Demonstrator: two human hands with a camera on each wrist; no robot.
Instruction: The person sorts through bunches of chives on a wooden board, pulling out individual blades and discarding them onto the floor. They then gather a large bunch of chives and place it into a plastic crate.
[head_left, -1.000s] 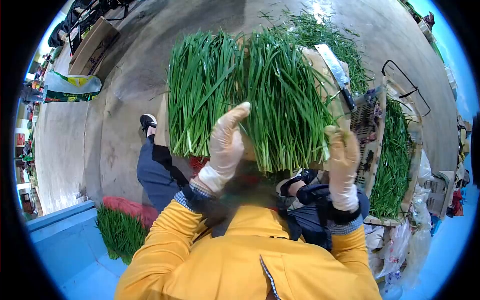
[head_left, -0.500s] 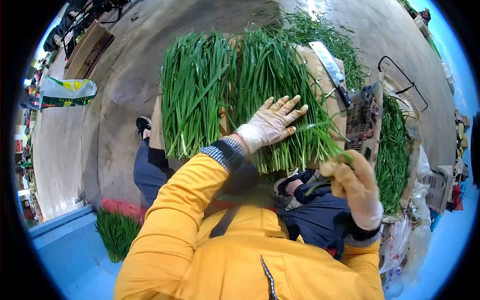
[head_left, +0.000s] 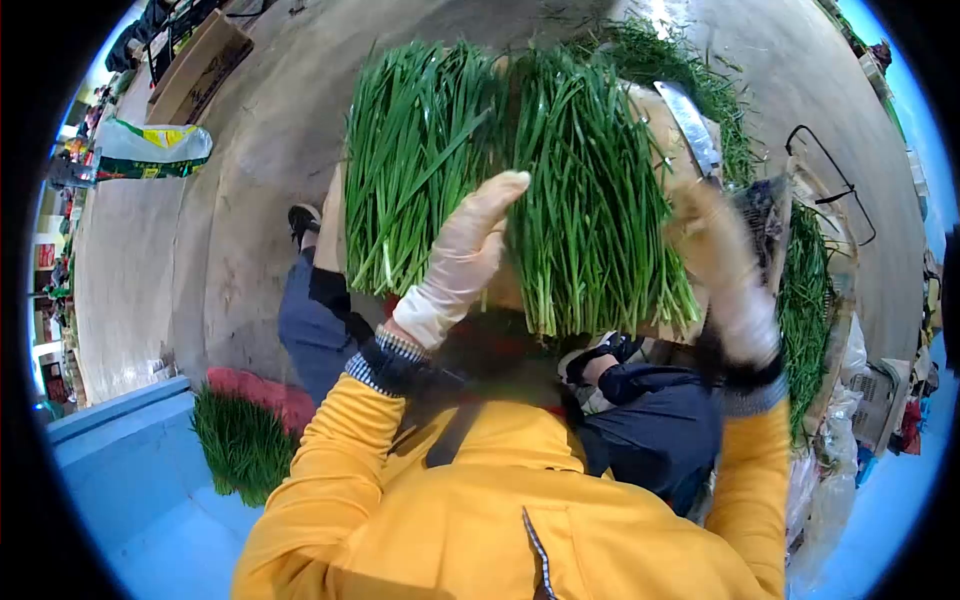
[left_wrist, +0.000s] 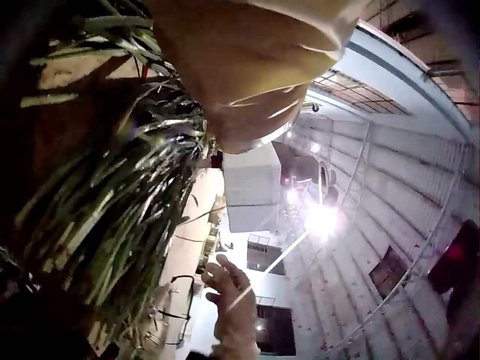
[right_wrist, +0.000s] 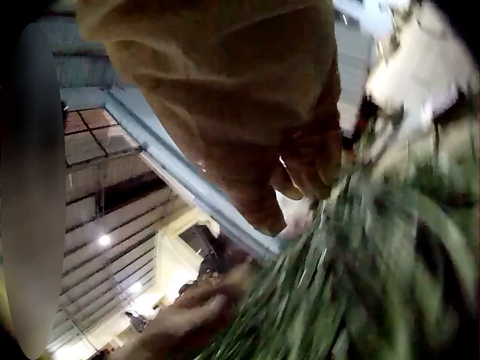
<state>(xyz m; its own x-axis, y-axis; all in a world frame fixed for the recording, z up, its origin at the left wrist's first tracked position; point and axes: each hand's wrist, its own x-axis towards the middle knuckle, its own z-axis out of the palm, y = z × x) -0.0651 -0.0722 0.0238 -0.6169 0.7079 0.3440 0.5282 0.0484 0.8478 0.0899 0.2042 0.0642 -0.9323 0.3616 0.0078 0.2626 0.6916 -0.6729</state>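
Left pile (head_left: 415, 165): stems toward me, likely for easy reach. My left hand (head_left: 465, 255), fingers straight, stands beside the right pile (head_left: 590, 200), apparently evening its edge. My right hand (head_left: 722, 265) is near the opposite edge (blurred; cannot tell its grip). Knife (head_left: 688, 125) on board (head_left: 658, 120); bare floor (head_left: 270, 150), lit room.

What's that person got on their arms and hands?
The left hand and right hand wear pale gloves, whiter near the cuffs and yellower toward the fingers. The sleeves are long and yellow; the cuffs are checked, dark and white, with black bands there too.
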